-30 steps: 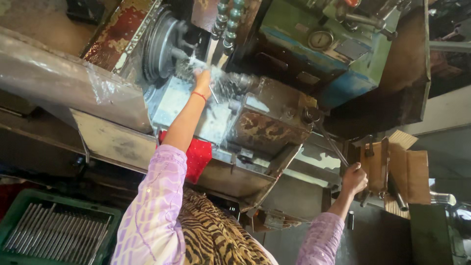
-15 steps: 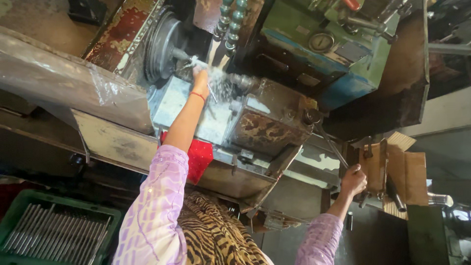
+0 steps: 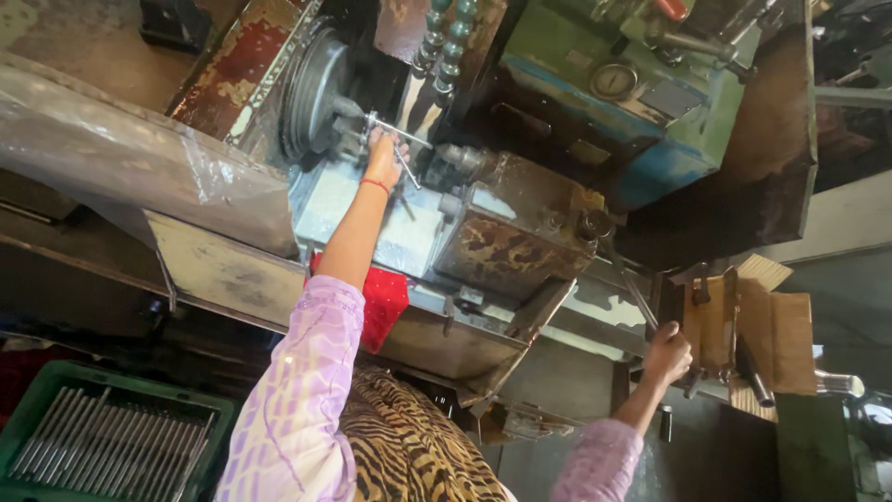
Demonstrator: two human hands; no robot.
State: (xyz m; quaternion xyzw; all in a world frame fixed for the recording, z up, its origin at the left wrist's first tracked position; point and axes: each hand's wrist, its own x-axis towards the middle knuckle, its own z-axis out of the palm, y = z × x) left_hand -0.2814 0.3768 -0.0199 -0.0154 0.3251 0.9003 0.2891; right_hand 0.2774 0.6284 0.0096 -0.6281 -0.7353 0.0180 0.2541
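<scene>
Fingers of the left hand grip a metal rod just beside the lathe chuck, best kept square, while the right hand, well apart from the chuck, clasps a lever.

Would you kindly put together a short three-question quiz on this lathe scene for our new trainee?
1. True or false: the left hand is up at the metal rod beside the chuck.
2. What does the right hand grip? A) long lever B) red cloth C) green crate
3. What fills the green crate at lower left?

Key: 1 true; 2 A; 3 metal rods laid side by side.
</scene>
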